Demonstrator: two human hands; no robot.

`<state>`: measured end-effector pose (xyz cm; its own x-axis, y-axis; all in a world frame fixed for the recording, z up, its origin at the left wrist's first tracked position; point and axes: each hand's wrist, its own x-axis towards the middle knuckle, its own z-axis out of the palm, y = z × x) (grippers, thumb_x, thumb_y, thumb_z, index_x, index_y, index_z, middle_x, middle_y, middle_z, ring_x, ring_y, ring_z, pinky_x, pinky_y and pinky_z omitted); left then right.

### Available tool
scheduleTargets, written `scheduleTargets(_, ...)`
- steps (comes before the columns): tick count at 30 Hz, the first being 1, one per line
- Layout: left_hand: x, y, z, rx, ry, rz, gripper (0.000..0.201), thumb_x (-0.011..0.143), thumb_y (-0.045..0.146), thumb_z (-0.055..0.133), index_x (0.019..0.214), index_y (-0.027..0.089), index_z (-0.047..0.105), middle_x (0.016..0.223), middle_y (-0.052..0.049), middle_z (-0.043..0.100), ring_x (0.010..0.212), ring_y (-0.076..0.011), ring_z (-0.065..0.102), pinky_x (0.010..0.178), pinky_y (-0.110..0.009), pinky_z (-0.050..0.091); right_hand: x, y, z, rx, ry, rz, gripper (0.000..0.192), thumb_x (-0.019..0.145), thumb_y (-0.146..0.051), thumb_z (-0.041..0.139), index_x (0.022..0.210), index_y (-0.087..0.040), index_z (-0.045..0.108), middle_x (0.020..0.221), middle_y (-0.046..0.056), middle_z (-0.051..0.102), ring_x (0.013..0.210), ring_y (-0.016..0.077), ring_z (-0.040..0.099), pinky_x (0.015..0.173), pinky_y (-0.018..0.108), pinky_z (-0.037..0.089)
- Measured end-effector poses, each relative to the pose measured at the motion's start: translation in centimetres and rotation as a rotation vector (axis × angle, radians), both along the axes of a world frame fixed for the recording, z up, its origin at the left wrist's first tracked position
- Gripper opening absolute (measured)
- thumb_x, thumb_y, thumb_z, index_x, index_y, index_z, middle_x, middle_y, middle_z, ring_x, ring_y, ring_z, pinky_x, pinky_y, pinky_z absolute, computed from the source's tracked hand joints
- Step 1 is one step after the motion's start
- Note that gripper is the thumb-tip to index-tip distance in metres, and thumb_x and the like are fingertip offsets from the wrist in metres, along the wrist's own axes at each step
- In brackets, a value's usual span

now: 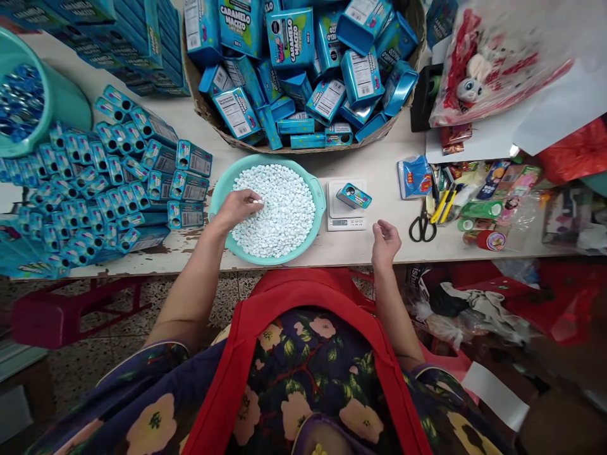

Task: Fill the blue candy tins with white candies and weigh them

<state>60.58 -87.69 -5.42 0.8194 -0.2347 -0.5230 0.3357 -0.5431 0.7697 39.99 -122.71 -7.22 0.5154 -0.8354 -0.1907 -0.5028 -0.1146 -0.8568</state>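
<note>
Noted on worn pale table [379,161]: turquoise basin [222,189] full of white candies [287,218]. Observed left hand [237,208] over basin, fingertips drawn together at candies; cannot tell if gripping any. Observed right hand [386,244] half-curled, empty, near scale [346,224]. Recorded one blue tin [355,196] on scale, more tins [290,39] heaped in cardboard box [202,110] beyond.

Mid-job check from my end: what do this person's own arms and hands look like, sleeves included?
The left hand and right hand are bare, with no gloves or wristwatch visible. The left forearm and right forearm are uncovered. The left sleeve and right sleeve are dark, with pale edging.
</note>
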Motion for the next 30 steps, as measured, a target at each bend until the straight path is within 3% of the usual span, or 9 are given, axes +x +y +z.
scheduleTargets(3,-0.4,0.9,0.4,-0.395,0.217,0.338,0.024,0.058,0.024,0.079,0.077,0.016,0.067,0.066,0.0,0.061,0.056,-0.0091,0.054,0.054,-0.022,0.044,0.8,0.1,0.3,0.015,-0.004,0.044,0.045,0.072,-0.051,0.068,0.1,-0.016,0.064,0.103,0.011,0.07,0.092,0.0197,0.064,0.088,0.041,0.053)
scheduleTargets(5,-0.3,0.6,0.4,-0.575,0.322,0.446,0.024,0.065,0.029,0.078,0.082,0.017,0.067,0.07,-0.001,0.062,0.059,-0.009,0.057,0.054,-0.02,0.046,1.7,0.1,0.4,0.029,-0.026,0.112,0.047,0.073,-0.05,0.069,0.106,-0.017,0.062,0.112,0.011,0.068,0.097,0.0195,0.064,0.089,0.04,0.053)
scheduleTargets(9,0.8,-2.2,0.4,-0.63,0.514,0.562,0.029,0.086,0.042,0.064,0.071,0.017,0.06,0.061,-0.001,0.056,0.047,-0.0057,0.05,0.037,-0.015,0.031,4.6,0.4,0.1,-0.024,-0.075,0.304,0.066,0.066,-0.045,0.079,0.123,-0.023,0.055,0.132,0.01,0.057,0.114,0.0213,0.058,0.093,0.039,0.052)
scheduleTargets(12,1.8,-4.9,1.1,-0.639,0.556,0.64,0.042,0.088,0.045,0.062,0.06,0.019,0.048,0.048,0.004,0.041,0.037,-0.003,0.035,0.032,-0.017,0.021,6.8,0.6,-0.3,-0.071,-0.091,0.387,0.06,0.064,-0.044,0.081,0.115,-0.021,0.059,0.12,0.007,0.063,0.109,0.0219,0.06,0.093,0.038,0.051)
scheduleTargets(14,1.9,-6.6,2.1,-0.662,0.51,0.691,0.047,0.086,0.049,0.065,0.057,0.019,0.044,0.047,0.005,0.041,0.037,-0.0029,0.035,0.033,-0.018,0.026,7.9,0.9,0.3,-0.097,-0.097,0.385,0.048,0.067,-0.045,0.079,0.104,-0.02,0.062,0.103,0.003,0.067,0.096,0.0206,0.062,0.09,0.039,0.051)
scheduleTargets(17,1.2,-9.1,4.0,-0.715,0.403,0.739,0.048,0.086,0.057,0.062,0.06,0.019,0.048,0.052,0.002,0.049,0.041,-0.0047,0.044,0.038,-0.02,0.035,8.5,2.1,3.5,-0.233,-0.158,0.433,0.041,0.071,-0.046,0.078,0.101,-0.023,0.063,0.095,0.001,0.067,0.091,0.0203,0.062,0.087,0.038,0.051)
scheduleTargets(22,-1.4,-12.9,8.0,-0.784,0.153,0.69,0.051,0.089,0.066,0.05,0.066,0.02,0.057,0.054,0.001,0.052,0.048,-0.0088,0.057,0.043,-0.022,0.043,9.0,5.7,9.5,-0.416,-0.218,0.778,0.031,0.078,-0.043,0.076,0.102,-0.027,0.065,0.096,0.003,0.069,0.091,0.0228,0.063,0.081,0.037,0.049)
scheduleTargets(26,-3.0,-14.3,9.8,-0.747,-0.059,0.67,0.051,0.087,0.067,0.051,0.071,0.02,0.06,0.06,0.0,0.06,0.064,-0.0124,0.068,0.058,-0.024,0.052,9.6,8.3,10.3,-0.439,-0.189,0.861,0.026,0.082,-0.043,0.072,0.102,-0.029,0.065,0.092,0.003,0.069,0.089,0.0238,0.062,0.078,0.037,0.048)
scheduleTargets(30,-3.5,-14.3,9.7,-0.755,-0.145,0.653,0.045,0.085,0.065,0.058,0.088,0.021,0.063,0.069,0.0,0.068,0.07,-0.0141,0.07,0.07,-0.027,0.055,10.0,9.3,9.5,-0.417,-0.189,0.87,0.027,0.082,-0.042,0.072,0.103,-0.028,0.065,0.093,0.003,0.069,0.09,0.0246,0.061,0.079,0.038,0.048)
